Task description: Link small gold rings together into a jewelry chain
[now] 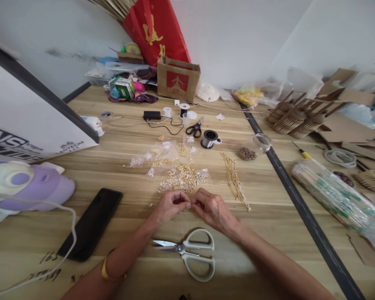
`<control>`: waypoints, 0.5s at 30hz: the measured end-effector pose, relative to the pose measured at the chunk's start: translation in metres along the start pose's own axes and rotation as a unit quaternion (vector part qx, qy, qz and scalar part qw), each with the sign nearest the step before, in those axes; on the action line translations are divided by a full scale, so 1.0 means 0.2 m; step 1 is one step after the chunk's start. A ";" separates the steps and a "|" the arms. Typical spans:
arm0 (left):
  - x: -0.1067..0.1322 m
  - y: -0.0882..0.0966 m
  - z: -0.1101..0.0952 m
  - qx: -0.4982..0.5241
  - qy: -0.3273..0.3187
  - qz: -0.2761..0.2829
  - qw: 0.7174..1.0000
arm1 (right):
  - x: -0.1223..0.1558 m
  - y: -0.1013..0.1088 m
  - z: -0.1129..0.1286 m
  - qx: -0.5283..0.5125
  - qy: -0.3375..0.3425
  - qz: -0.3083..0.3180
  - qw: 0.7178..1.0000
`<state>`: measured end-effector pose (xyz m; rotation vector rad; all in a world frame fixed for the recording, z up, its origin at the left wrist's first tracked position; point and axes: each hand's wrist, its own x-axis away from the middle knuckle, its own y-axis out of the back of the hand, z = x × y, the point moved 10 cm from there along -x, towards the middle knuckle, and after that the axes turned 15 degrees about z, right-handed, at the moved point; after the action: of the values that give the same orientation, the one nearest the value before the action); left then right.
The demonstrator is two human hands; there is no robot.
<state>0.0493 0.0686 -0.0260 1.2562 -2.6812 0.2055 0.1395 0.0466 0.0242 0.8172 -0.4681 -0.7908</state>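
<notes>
My left hand point(170, 205) and my right hand point(213, 209) meet fingertip to fingertip on the wooden table point(268, 216). Both pinch something tiny between them that I cannot make out. Just beyond the fingers lies a heap of small gold and silver beads and findings point(179, 179). A gold bangle point(105, 271) circles my left wrist. White-handled scissors point(192, 252) lie open between my forearms, blades pointing left.
A black phone point(92, 223) lies to the left, near a lilac and white device point(28, 185) with a white cord. Gold chains point(236, 181) lie to the right. Farther back: black scissors point(195, 129), a wire spool point(208, 138), a bead jar point(261, 142), paper bags. Bagged skewers point(334, 193) lie right.
</notes>
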 end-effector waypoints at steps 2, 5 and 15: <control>0.00 -0.01 0.00 -0.004 0.001 0.009 1.000 | 0.00 0.00 0.00 0.001 -0.001 0.000 1.000; 0.00 -0.01 0.00 -0.015 0.002 0.015 1.000 | 0.00 0.00 0.00 -0.006 -0.001 -0.007 1.000; 0.00 -0.01 0.02 0.026 0.003 0.016 1.000 | 0.00 -0.04 0.04 -0.061 0.020 -0.011 0.998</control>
<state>0.0508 0.0660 -0.0306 1.2267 -2.7083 0.2856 0.1310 0.0383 0.0221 0.7239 -0.3723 -0.8138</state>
